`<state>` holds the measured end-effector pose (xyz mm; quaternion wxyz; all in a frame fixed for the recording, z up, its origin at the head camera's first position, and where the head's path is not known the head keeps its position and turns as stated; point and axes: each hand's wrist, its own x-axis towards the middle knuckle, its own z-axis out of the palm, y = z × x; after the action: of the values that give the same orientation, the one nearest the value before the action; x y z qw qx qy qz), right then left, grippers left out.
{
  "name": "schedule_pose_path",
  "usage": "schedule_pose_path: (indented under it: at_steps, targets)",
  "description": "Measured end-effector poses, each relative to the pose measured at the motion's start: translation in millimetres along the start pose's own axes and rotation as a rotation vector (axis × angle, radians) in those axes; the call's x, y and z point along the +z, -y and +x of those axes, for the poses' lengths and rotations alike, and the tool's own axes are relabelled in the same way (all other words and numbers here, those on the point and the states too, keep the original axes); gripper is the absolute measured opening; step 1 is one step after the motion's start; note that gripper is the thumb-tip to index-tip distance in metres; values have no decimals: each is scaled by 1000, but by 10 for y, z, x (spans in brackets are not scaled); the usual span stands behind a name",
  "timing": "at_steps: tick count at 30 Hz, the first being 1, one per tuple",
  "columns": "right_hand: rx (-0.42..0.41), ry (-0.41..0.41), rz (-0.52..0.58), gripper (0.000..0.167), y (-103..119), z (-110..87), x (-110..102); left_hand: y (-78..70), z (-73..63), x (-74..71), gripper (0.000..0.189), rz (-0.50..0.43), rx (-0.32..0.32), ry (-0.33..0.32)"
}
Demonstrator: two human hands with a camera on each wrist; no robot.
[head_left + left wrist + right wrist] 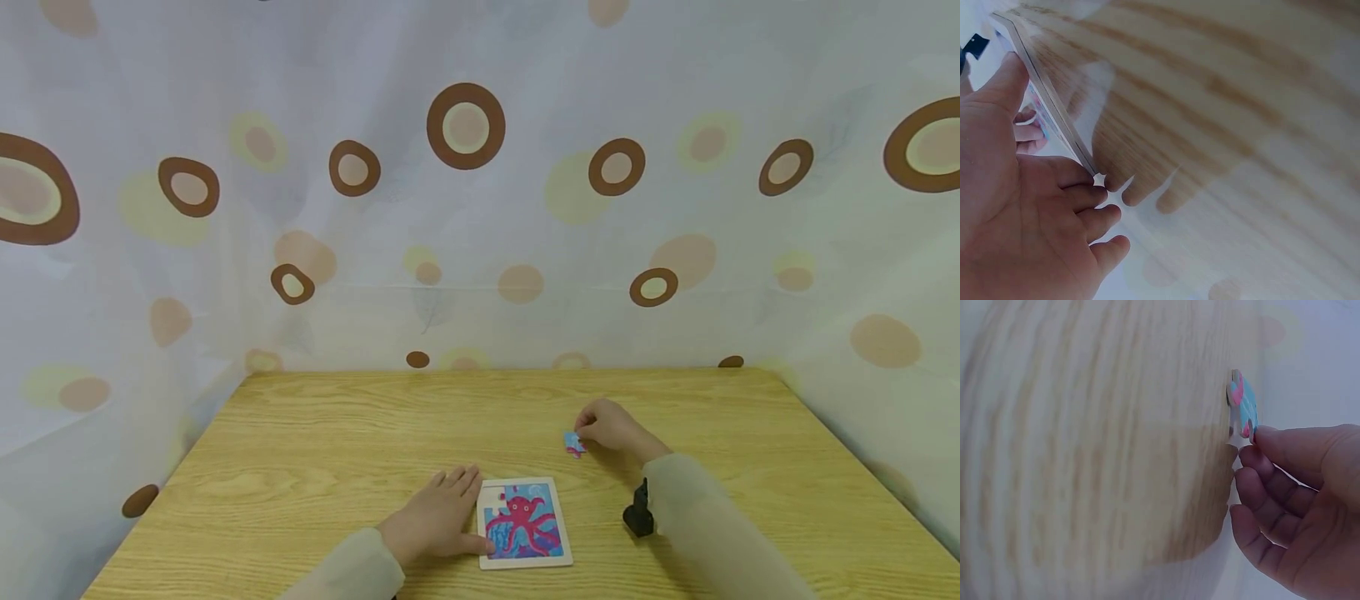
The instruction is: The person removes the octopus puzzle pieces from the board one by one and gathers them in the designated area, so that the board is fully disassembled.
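Observation:
An octopus puzzle in a white frame lies on the table, with a bare white gap at its upper left. My left hand rests at the frame's left side, thumb over the lower left edge and fingers stretched along the side. In the left wrist view that hand shows its palm beside the frame's edge. Farther back on the right, my right hand pinches a blue and pink puzzle piece by its edge. In the right wrist view the piece tilts up at the thumb and forefinger.
The wooden table runs back to a patterned curtain, which also hangs at both sides. A black device sits at the right wrist, by the sleeve.

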<state>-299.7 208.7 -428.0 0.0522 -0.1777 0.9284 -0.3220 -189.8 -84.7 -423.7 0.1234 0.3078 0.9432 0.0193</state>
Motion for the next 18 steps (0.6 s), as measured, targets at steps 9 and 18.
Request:
schedule_pose_path:
  at_steps: [9, 18]
  targets:
    - [-1, -9, -27, 13, -15, -7, 11, 9, 3, -1, 89, -30, 7, 14]
    - [32, -19, -24, 11, 25, -22, -1, 0, -5, -8, 89, -26, 4, 13]
